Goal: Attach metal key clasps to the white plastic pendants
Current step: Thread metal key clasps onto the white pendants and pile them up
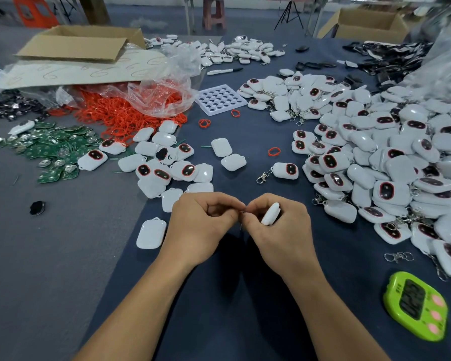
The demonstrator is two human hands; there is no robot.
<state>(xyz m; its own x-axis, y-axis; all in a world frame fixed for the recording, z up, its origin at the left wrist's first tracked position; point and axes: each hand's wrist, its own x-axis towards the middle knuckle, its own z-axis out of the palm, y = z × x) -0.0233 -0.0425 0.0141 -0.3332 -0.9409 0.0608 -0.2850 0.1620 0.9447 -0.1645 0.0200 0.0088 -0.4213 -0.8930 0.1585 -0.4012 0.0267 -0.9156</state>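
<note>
Dark table (219, 282) — L hand (201, 225) pinches tiny bit (242, 211), R hand (279, 230) grips white pendant (270, 213), hands meeting.

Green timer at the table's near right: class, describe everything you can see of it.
The green timer is a rounded lime-green case, plastic by its look, with a dark screen and three pink buttons beside it. It lies face up and askew on the dark blue cloth, touching nothing else. Its display is unreadable.

left hand (203, 220) curled, perhaps pinching | right hand (279, 227) grips pendant (270, 214) | fingertips touching
</note>
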